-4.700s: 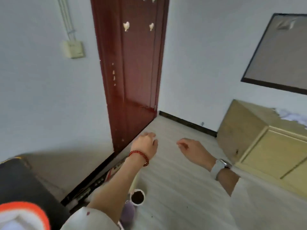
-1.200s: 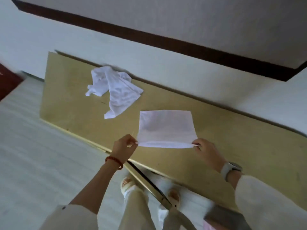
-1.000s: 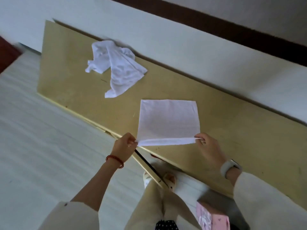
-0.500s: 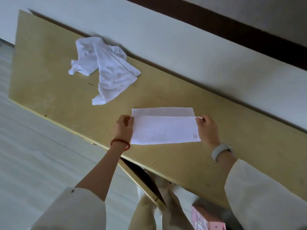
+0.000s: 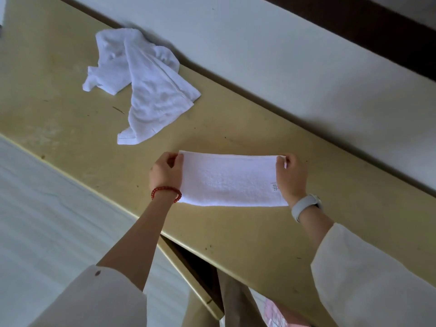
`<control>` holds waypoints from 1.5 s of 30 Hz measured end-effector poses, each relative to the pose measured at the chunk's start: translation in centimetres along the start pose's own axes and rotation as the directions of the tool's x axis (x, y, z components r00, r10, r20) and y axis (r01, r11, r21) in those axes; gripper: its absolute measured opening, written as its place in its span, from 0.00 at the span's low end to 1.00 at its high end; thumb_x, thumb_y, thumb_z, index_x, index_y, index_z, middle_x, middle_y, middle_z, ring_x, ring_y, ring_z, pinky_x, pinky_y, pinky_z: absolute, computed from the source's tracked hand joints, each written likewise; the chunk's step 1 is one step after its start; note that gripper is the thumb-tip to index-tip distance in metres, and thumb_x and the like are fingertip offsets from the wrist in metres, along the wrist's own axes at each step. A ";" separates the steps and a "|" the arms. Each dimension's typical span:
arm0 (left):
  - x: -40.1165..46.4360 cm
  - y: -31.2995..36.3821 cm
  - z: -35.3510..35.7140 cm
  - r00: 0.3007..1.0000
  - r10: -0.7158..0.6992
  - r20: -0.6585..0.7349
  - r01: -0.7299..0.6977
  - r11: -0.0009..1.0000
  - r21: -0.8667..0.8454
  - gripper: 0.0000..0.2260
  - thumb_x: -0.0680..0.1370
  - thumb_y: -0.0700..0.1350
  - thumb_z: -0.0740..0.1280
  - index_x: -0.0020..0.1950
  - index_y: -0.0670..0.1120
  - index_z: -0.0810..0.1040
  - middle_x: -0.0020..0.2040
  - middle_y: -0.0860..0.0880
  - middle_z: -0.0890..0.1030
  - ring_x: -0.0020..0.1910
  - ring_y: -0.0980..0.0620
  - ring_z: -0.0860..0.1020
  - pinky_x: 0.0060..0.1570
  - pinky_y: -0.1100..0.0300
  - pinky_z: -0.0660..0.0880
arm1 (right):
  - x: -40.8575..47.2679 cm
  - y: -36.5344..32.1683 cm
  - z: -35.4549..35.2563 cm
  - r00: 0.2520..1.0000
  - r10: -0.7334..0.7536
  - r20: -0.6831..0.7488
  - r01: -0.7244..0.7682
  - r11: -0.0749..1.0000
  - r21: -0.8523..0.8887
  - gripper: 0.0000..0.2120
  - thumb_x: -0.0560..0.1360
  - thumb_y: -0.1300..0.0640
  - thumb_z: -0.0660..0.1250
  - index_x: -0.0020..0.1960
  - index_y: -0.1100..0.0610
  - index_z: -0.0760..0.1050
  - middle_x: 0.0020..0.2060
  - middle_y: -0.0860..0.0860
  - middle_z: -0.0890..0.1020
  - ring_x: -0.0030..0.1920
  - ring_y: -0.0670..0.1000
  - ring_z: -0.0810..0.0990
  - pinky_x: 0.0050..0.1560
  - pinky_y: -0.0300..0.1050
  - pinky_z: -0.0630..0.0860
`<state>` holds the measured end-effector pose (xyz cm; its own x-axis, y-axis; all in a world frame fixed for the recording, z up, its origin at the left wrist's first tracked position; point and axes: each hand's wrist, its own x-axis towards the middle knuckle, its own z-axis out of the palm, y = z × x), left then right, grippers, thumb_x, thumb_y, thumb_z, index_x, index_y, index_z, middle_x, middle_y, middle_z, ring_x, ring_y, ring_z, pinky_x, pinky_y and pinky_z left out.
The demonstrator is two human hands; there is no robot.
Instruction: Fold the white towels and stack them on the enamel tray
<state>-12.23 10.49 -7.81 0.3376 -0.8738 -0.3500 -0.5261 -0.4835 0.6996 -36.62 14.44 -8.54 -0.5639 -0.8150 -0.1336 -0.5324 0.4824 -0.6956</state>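
A white towel (image 5: 227,180) lies on the yellow cabinet top (image 5: 236,232), folded in half into a long strip with a small label near its right end. My left hand (image 5: 165,172) pinches the strip's far left corner. My right hand (image 5: 291,177) pinches its far right corner. A second white towel (image 5: 141,86) lies crumpled on the cabinet top to the far left, apart from both hands. No enamel tray is in view.
The cabinet stands against a white wall (image 5: 283,55). A cabinet door (image 5: 195,279) hangs ajar below the front edge, near my legs. A pink box (image 5: 280,315) sits low by my feet. Pale floor (image 5: 47,220) stretches to the left.
Both hands carried the towel's near edge over to the far edge, turning the flat square into a half-width strip. The view shifted down from the door to the cabinet top.
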 end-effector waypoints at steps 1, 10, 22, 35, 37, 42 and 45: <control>0.0 0.0 0.1 1.000 -0.006 -0.004 0.006 1.000 -0.002 0.09 0.78 0.47 0.62 0.52 0.45 0.78 0.43 0.53 0.77 0.43 0.53 0.73 0.44 0.62 0.66 | 0.0 0.1 0.1 1.000 -0.004 -0.007 0.004 1.000 -0.007 0.10 0.77 0.62 0.58 0.48 0.67 0.75 0.35 0.51 0.74 0.38 0.51 0.71 0.37 0.38 0.62; 0.1 -0.3 1.4 0.996 0.062 -0.071 -0.043 0.969 0.245 0.09 0.78 0.48 0.59 0.51 0.46 0.75 0.50 0.48 0.78 0.42 0.48 0.73 0.42 0.57 0.68 | 0.5 0.4 0.8 0.999 0.028 -0.040 -0.030 0.999 -0.030 0.08 0.75 0.64 0.59 0.45 0.65 0.76 0.30 0.49 0.72 0.36 0.51 0.70 0.37 0.38 0.62; -3.0 -1.0 2.8 0.741 0.656 0.144 -0.615 0.577 0.537 0.18 0.75 0.46 0.56 0.61 0.41 0.73 0.60 0.41 0.77 0.60 0.40 0.74 0.55 0.46 0.71 | -2.8 0.0 0.6 0.828 -0.553 0.094 0.538 0.735 -0.413 0.16 0.73 0.60 0.55 0.58 0.60 0.73 0.54 0.57 0.78 0.54 0.59 0.74 0.55 0.57 0.73; -3.2 -4.5 3.4 0.598 0.575 0.558 -0.773 0.231 0.591 0.26 0.79 0.61 0.45 0.74 0.51 0.58 0.74 0.43 0.62 0.73 0.40 0.57 0.68 0.42 0.55 | -2.0 3.5 1.4 0.819 -0.375 0.433 0.572 0.587 -0.573 0.23 0.79 0.45 0.45 0.72 0.48 0.60 0.71 0.53 0.65 0.71 0.58 0.64 0.68 0.64 0.59; -2.2 -4.5 2.5 0.545 0.541 0.640 -0.809 0.139 0.571 0.27 0.78 0.63 0.40 0.73 0.53 0.58 0.74 0.44 0.62 0.72 0.41 0.59 0.67 0.40 0.56 | -1.8 3.6 0.8 0.814 -0.391 0.429 0.580 0.581 -0.570 0.22 0.78 0.47 0.49 0.70 0.50 0.64 0.69 0.55 0.69 0.67 0.59 0.69 0.64 0.65 0.64; 0.2 -2.3 0.7 0.517 0.426 0.742 -0.816 -0.016 0.578 0.28 0.76 0.64 0.41 0.74 0.57 0.54 0.74 0.48 0.63 0.71 0.40 0.63 0.65 0.35 0.54 | -4.2 3.5 -0.8 0.819 -0.402 0.409 0.573 0.560 -0.599 0.21 0.76 0.49 0.55 0.66 0.55 0.70 0.62 0.58 0.74 0.55 0.61 0.75 0.55 0.58 0.70; 1.8 -0.5 -0.2 0.514 0.340 0.787 -0.818 -0.082 0.570 0.27 0.77 0.64 0.45 0.73 0.60 0.39 0.77 0.51 0.43 0.76 0.44 0.45 0.69 0.38 0.41 | -6.2 3.1 -2.1 0.784 -0.410 0.466 0.621 0.546 -0.562 0.20 0.75 0.47 0.53 0.61 0.55 0.72 0.54 0.56 0.76 0.49 0.60 0.75 0.51 0.54 0.70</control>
<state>-11.19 9.17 -8.64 -0.6197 -0.6550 -0.4323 -0.6775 0.7245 -0.1266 -36.09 21.71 -8.43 0.0709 -0.9864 -0.1485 -0.9959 -0.0617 -0.0661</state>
